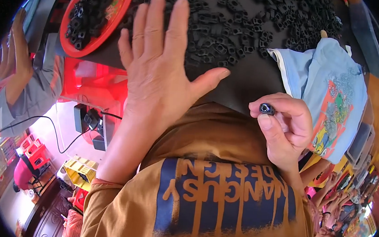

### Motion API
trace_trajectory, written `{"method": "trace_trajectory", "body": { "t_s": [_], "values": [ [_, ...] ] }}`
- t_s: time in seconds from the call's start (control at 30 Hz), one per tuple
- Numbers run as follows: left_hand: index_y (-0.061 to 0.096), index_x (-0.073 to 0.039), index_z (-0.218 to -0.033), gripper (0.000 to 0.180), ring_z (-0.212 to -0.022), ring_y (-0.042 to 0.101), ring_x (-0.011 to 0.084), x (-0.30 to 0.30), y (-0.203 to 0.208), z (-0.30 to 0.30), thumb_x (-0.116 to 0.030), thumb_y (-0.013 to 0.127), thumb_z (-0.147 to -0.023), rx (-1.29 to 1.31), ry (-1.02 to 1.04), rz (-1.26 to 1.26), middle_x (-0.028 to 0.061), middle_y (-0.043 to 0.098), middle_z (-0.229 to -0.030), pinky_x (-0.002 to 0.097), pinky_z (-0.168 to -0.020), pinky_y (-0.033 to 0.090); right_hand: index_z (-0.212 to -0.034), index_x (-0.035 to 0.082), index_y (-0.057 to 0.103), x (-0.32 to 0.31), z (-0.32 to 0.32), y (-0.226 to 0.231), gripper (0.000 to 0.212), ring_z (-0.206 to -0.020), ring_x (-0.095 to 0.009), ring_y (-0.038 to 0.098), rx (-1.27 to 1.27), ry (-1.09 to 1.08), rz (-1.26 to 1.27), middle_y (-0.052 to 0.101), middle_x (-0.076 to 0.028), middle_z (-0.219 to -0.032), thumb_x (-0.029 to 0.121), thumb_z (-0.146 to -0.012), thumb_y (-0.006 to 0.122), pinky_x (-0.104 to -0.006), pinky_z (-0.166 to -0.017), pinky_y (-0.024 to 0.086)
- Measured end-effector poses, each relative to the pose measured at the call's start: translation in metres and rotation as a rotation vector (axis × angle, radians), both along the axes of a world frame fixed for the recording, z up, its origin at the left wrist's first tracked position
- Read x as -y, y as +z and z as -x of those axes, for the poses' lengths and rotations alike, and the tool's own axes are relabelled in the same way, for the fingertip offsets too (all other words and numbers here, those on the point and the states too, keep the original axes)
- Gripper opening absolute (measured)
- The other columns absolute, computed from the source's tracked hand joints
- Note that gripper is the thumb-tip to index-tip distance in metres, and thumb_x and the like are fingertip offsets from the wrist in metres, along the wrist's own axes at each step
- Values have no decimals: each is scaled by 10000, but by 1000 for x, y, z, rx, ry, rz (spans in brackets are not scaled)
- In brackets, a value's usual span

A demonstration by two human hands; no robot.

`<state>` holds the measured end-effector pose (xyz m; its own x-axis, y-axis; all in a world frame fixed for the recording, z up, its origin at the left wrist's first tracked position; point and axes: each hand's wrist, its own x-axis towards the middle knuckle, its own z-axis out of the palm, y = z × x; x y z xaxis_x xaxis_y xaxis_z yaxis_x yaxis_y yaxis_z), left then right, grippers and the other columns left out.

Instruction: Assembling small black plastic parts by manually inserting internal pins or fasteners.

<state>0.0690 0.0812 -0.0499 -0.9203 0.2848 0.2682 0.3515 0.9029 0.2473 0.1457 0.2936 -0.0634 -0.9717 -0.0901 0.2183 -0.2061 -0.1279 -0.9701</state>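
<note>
My left hand [158,58] is raised with its fingers spread and nothing in it, near the edge of a dark table [250,76]. Between the thumb and fingers of my right hand [288,131] is a small black plastic part [267,108], its round end turned up with a shiny ring inside. Many similar small black plastic parts [232,30] lie scattered over the table beyond both hands. At the far left, a red round tray [63,37] carries a heap of black parts [88,17].
A light blue printed cloth [330,85] lies at the table's right side. Red plastic stools [98,84] stand below the table on the left, near black power adapters [92,119] with cables. Another person's arm [20,60] shows at the left, and more people sit at the lower right.
</note>
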Motion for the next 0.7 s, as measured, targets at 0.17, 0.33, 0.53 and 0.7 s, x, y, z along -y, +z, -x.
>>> {"method": "trace_trajectory", "body": {
  "t_s": [0.17,0.33,0.53,0.7],
  "values": [
    [269,1,-1479,899,-1325,379,376,-17,10,12,-459,687,-830,44,-35,155,237,400,-1420,528,-1092,269,-1077,-29,568,1,-1,1,248,-932,-186,644,26,-6,7,652,-146,-1022,-90,-852,653,-289,-850,493],
    [272,5,-1471,862,-1350,327,372,-21,10,17,-434,673,-847,71,-45,92,245,359,-1440,520,-1102,235,-1083,-31,569,2,-2,0,258,-932,-183,644,18,-8,21,653,-145,-1024,-98,-848,652,-287,-844,494],
    [631,-49,-1169,427,-1121,544,336,7,-7,11,-181,752,-781,-223,-86,-398,151,610,-1182,413,-969,386,-1088,-40,588,0,-2,-1,269,-920,-184,643,9,-10,22,654,-144,-1024,-90,-838,671,-285,-840,492],
    [689,-50,-907,176,-879,593,257,25,-10,-16,-34,735,-737,-183,-77,-383,81,655,-930,360,-808,425,-1082,-40,596,-1,-2,0,269,-919,-187,642,26,-9,-7,654,-144,-1025,-74,-832,689,-286,-836,490]
  ]
}}
